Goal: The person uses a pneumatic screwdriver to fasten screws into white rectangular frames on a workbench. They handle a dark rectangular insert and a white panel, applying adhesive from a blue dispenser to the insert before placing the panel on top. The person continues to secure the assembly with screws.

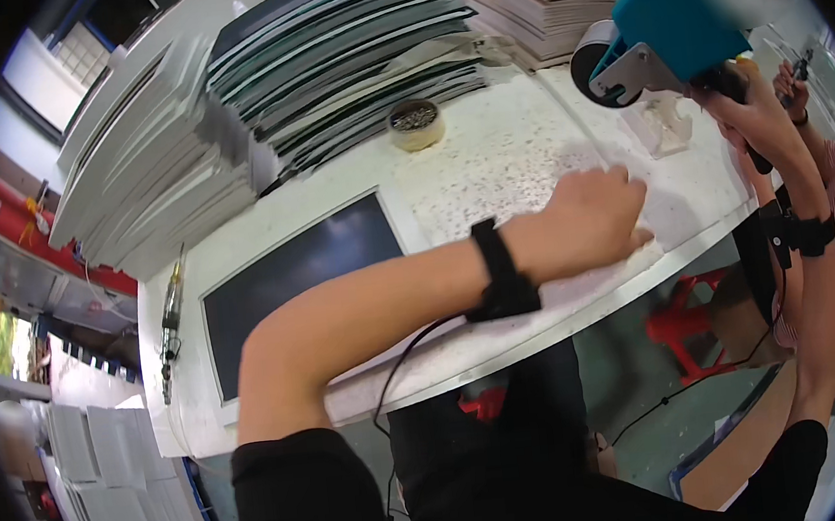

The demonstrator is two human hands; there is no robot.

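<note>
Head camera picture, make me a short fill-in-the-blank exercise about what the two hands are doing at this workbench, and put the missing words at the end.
1. The right hand grips a teal tool raised above the white ____.
2. The left hand lies palm-down on the table, to the ____ of the dark flat panel.
3. A small round tub stands just in front of the tall ____ of flat sheets.
4. Each wrist wears a ____ strap.

Missing words: table; right; stacks; black

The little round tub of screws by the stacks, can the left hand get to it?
Probably yes. The left hand lies flat on the white table, and only bare tabletop shows between it and the tub of screws, farther back.
</note>
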